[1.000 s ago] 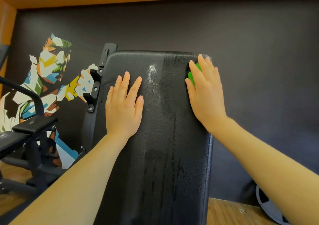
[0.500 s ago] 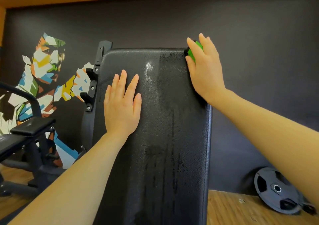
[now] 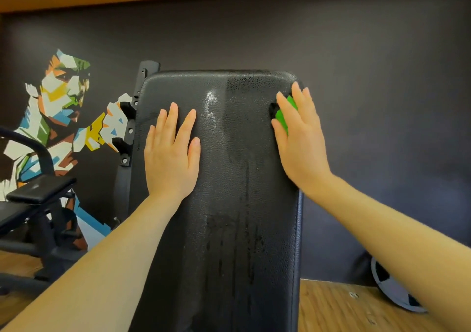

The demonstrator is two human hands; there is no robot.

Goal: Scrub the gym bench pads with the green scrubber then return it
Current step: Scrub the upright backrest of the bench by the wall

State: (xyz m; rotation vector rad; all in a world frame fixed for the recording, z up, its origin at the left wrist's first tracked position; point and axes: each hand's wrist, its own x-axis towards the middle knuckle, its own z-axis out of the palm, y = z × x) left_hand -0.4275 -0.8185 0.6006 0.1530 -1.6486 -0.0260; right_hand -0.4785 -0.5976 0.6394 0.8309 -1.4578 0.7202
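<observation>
left hand flat on black bench pad, right hand pressing green scrubber near pad's upper right edge

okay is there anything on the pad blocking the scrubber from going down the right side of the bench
Nothing visible does. The right hand presses the green scrubber on the bench pad near its upper right edge; below it the pad shows only wet streaks. The left hand rests flat further left, out of that path.
</observation>
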